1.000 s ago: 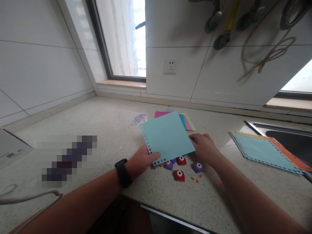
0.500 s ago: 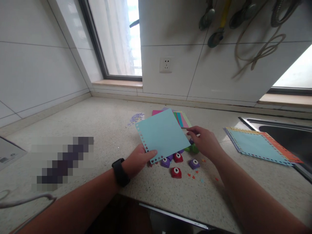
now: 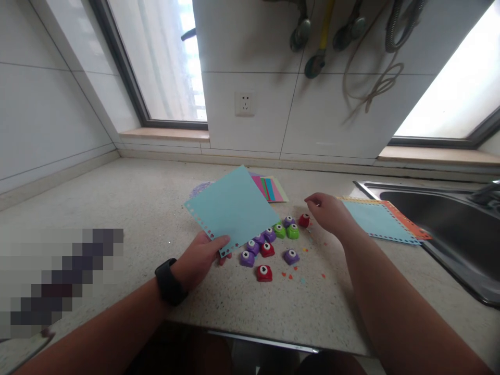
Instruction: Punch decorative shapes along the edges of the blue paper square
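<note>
My left hand (image 3: 201, 260) pinches a light blue sheet of paper (image 3: 234, 208) at its near lower corner, thumb on top. The sheet is tilted above the counter and has small shapes punched along its left and lower edges. To its right, my right hand (image 3: 330, 216) hovers apart from the paper, fingers curled together with nothing visible in them. Closest to it is a red craft punch (image 3: 304, 220). Several other punches lie below and right of the sheet, among them a green punch (image 3: 292, 231), a purple punch (image 3: 291, 256) and a red punch (image 3: 264, 273).
A stack of punched sheets (image 3: 363, 219) lies at the right, by the sink (image 3: 449, 224). Coloured paper (image 3: 275, 190) lies behind the held sheet, partly covered. Purple paper bits (image 3: 201, 188) are heaped at its left. Orange bits (image 3: 290, 276) are scattered near the front.
My right hand has moved right, away from the sheet's corner. The view has turned to the right, showing more of the sink. My left hand still holds the sheet.
</note>
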Demonstrator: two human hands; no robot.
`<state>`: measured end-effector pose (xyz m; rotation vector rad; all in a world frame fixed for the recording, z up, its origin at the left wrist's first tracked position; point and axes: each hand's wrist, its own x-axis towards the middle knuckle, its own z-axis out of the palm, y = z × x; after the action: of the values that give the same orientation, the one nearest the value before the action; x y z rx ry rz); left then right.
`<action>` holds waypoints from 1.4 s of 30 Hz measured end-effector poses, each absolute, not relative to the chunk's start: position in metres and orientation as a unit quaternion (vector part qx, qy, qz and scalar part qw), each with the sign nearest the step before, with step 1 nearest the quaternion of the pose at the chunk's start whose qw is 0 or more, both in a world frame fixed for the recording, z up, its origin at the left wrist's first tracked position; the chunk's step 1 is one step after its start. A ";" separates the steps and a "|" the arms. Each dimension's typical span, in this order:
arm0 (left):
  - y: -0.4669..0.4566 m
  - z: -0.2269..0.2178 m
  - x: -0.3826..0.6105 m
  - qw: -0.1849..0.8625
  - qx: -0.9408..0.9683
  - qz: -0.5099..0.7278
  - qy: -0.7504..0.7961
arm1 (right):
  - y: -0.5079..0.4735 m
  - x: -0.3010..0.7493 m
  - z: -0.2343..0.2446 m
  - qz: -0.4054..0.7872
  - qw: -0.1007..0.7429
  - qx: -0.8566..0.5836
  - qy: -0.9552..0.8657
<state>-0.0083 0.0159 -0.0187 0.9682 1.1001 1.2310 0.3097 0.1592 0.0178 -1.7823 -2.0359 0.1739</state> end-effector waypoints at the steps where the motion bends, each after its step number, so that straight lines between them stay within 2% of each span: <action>1: 0.016 -0.019 -0.008 0.575 0.410 0.529 0.471 | 0.160 0.313 0.017 0.067 0.196 -0.641 -0.740; 8: 0.016 -0.019 -0.008 0.582 0.400 0.537 0.462 | 0.157 0.311 0.014 0.089 0.080 -0.633 -0.765; 12: 0.016 -0.018 -0.008 0.577 0.400 0.536 0.469 | 0.154 0.305 0.014 0.092 0.111 -0.620 -0.771; 14: 0.016 -0.017 -0.008 0.570 0.409 0.533 0.473 | 0.151 0.303 0.018 0.098 0.147 -0.619 -0.766; 16: 0.016 -0.016 -0.007 0.561 0.420 0.531 0.476 | 0.146 0.299 0.024 0.129 0.222 -0.613 -0.747; 18: 0.016 -0.015 -0.007 0.556 0.428 0.528 0.479 | 0.139 0.292 0.031 0.221 0.331 -0.588 -0.704; 21: 0.016 -0.015 -0.006 0.554 0.427 0.531 0.478 | 0.126 0.278 0.040 0.395 0.443 -0.500 -0.630; 24: 0.016 -0.014 -0.005 0.558 0.408 0.545 0.475 | 0.111 0.262 0.045 0.481 0.504 -0.396 -0.598; 29: 0.014 -0.010 -0.006 0.567 0.381 0.557 0.473 | 0.091 0.241 0.047 0.597 0.543 -0.256 -0.532; 32: 0.015 -0.011 -0.008 0.567 0.376 0.565 0.466 | 0.082 0.236 0.051 0.585 0.561 -0.209 -0.547; 35: 0.016 -0.015 -0.011 0.571 0.365 0.572 0.461 | 0.074 0.236 0.055 0.523 0.573 -0.214 -0.593; 42: 0.014 -0.021 -0.015 0.578 0.357 0.581 0.448 | 0.051 0.232 0.057 0.263 0.633 -0.171 -0.708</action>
<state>-0.0153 0.0139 -0.0214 0.8351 1.0479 1.3590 0.2320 0.0514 0.0574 -0.3900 -1.6182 0.6017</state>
